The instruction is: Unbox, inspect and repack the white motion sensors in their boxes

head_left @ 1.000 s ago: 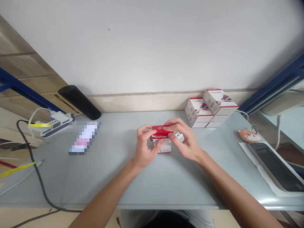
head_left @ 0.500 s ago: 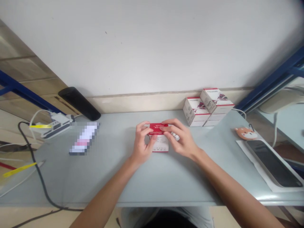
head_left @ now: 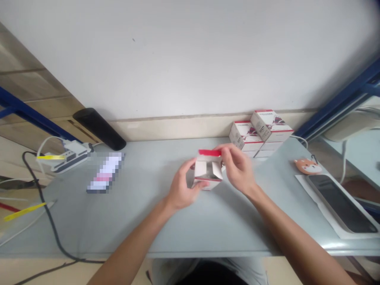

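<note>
A small white carton with a red lid (head_left: 208, 172) is held just above the grey table (head_left: 190, 221) at its middle. My left hand (head_left: 181, 188) grips the carton's left side and underside. My right hand (head_left: 239, 168) pinches the red lid flap, which stands lifted. The carton's top is open, its white side flaps are spread, and the inside looks dark. A small white object seen earlier by my right hand is hidden now.
A stack of alike white and red cartons (head_left: 261, 132) stands at the back right. A fox-shaped trinket (head_left: 307, 166) and a dark tablet (head_left: 341, 204) lie at right. A black cylinder (head_left: 99, 128), a power strip (head_left: 67, 156) with cables and a blurred flat item (head_left: 105, 173) lie at left.
The carton was shut with its red lid down under both hands. My right hand has lifted the lid flap, and the carton has tilted its open top toward me.
</note>
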Motion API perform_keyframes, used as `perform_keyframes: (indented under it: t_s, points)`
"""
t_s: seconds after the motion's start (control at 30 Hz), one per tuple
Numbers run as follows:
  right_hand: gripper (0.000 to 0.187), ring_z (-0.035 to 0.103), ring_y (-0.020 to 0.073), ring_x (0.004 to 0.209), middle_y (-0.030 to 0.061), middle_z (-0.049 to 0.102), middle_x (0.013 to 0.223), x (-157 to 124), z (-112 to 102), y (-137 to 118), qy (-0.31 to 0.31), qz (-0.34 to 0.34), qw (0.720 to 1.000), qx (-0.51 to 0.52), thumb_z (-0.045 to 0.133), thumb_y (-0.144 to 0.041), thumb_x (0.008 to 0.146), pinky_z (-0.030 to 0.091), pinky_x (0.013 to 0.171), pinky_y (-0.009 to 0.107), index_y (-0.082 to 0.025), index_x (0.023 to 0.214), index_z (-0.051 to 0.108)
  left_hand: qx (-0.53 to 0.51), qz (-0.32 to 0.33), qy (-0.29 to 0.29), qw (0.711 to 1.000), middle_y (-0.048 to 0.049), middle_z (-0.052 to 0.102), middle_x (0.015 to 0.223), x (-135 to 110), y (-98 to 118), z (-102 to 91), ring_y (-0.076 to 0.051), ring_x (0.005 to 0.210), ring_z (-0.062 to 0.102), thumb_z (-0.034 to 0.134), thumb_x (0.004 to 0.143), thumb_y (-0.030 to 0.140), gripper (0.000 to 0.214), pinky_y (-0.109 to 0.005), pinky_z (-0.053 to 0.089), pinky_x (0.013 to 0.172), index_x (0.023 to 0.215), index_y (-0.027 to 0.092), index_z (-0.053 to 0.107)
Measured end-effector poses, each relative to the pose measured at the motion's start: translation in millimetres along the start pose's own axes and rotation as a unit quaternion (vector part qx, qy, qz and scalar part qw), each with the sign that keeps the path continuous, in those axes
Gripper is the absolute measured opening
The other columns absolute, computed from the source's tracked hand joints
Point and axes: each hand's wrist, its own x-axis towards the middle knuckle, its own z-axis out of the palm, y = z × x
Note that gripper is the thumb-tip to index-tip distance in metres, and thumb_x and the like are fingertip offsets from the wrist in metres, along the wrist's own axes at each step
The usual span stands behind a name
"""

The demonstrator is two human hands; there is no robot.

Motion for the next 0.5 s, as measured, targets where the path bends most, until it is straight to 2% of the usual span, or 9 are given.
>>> perform_keyframes:
  t_s: [0.07,0.17,0.27,0.33,0.43,0.5]
  points:
    - [0.035,0.062,0.0169,0.069,0.0023,0.07,0.085,2.5,0.0,4.5,0.038,0.052,0.998,-0.01,0.048,-0.048,0.11,0.049,0.061,0.03,-0.024,0.097,0.071,0.009,0.057,-0.021,0.998,-0.0127,0.065,0.122,6.2,8.3,-2.4,-0.023,0.099,0.07,0.078,0.093,0.04,0.07,-0.038,0.062,0.084,0.152,0.027,0.042]
    - [0.029,0.064,0.017,0.072,0.0022,0.071,0.091,8.1,-2.2,14.4,-0.01,0.081,0.995,-0.051,0.054,-0.047,0.107,0.049,0.063,0.03,-0.024,0.102,0.071,0.04,0.09,-0.067,0.993,-0.0109,0.062,0.118,15.6,16.3,-9.6,-0.022,0.094,0.067,0.077,0.092,0.033,0.053,-0.036,0.062,0.076,0.14,0.03,0.055]
    - [0.026,0.067,0.019,0.078,0.0036,0.071,0.093,12.2,-13.4,23.2,-0.065,0.07,0.983,-0.157,0.055,-0.041,0.106,0.051,0.071,0.033,-0.024,0.096,0.072,0.053,0.043,-0.088,0.994,-0.0106,0.063,0.115,21.8,16.7,-18.3,-0.023,0.099,0.068,0.074,0.091,0.025,0.045,-0.036,0.062,0.079,0.134,0.028,0.061]
    - [0.02,0.07,0.0215,0.086,0.0048,0.072,0.102,11.6,-24.8,27.9,-0.115,0.062,0.964,-0.231,0.057,-0.037,0.104,0.052,0.076,0.035,-0.026,0.106,0.074,0.054,-0.001,-0.086,0.995,-0.0107,0.065,0.117,23.6,14.5,-22.5,-0.024,0.101,0.069,0.073,0.091,0.024,0.048,-0.036,0.061,0.081,0.136,0.027,0.06]
    - [0.03,0.072,0.0252,0.094,0.0071,0.071,0.119,6.5,-38.4,36.4,-0.223,0.074,0.918,-0.319,0.069,-0.036,0.097,0.054,0.078,0.037,-0.031,0.127,0.071,0.059,-0.041,-0.072,0.995,-0.0092,0.067,0.116,23.5,10.2,-24.0,-0.024,0.099,0.069,0.075,0.09,0.026,0.048,-0.037,0.06,0.083,0.136,0.027,0.06]
    - [0.032,0.073,0.0261,0.094,0.0086,0.07,0.121,3.6,-41.5,42.6,-0.268,0.092,0.888,-0.362,0.075,-0.033,0.093,0.054,0.076,0.036,-0.03,0.125,0.073,0.064,-0.037,-0.052,0.996,-0.0073,0.066,0.112,22.0,6.3,-22.1,-0.023,0.097,0.068,0.077,0.089,0.025,0.046,-0.036,0.059,0.083,0.131,0.026,0.059]
